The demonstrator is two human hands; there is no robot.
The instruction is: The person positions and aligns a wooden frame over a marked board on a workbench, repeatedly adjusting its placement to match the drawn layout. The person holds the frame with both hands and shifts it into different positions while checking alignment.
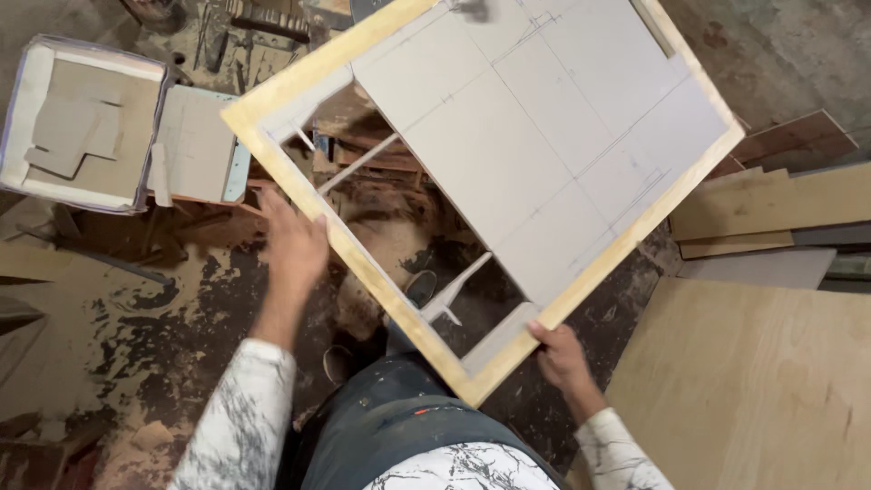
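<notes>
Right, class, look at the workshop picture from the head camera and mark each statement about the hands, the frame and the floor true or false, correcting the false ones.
1. Both hands hold the wooden frame. True: the left hand is on one edge, the right hand near the bottom corner.
2. The grey panel fills the whole frame. False: part of the frame is open, and the floor shows through.
3. The panel carries pencil lines. True.
4. The floor is clean tile. False: it is dark and covered in sawdust.
5. A plywood sheet lies at the right. True.

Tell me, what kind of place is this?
Probably a woodworking shop. Both hands hold a wooden frame, plywood sheets and boards lie at the side, and sawdust covers the floor.
</notes>
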